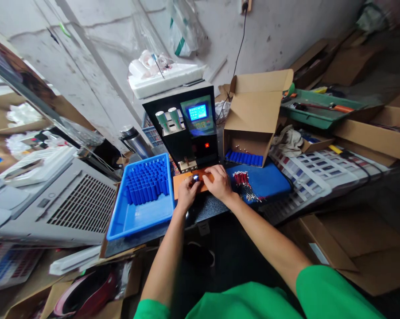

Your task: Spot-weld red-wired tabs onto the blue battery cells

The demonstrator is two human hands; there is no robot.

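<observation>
in the head view, the person's left hand [186, 192] is in front of a black spot welder [183, 150], thumb and fingers closed around a small blue cylindrical cell [196, 178], its bright end showing above an orange board [177, 182]. the right hand [219, 181] is just beside it, fingers bent over the board; i cannot tell whether they grip anything.

the metal electrodes [187, 163] are just behind the cell. the screen [198, 112] glows blue, with a red light [207, 145] below it, and a white foam tray [166, 82] sits on top of the machine.

to the left, a blue plastic bin [140, 226] holds upright blue cells [146, 181] packed in rows; a steel flask [138, 141] is behind it. to the right, a bundle of red and black wires [242, 179] lies on a blue mat [273, 179]. behind the wires, an open cardboard box [253, 104] holds a row of blue cylinders [244, 157]. farther right is a green tray [312, 116] with 1 orange-handled tool [342, 108].
</observation>
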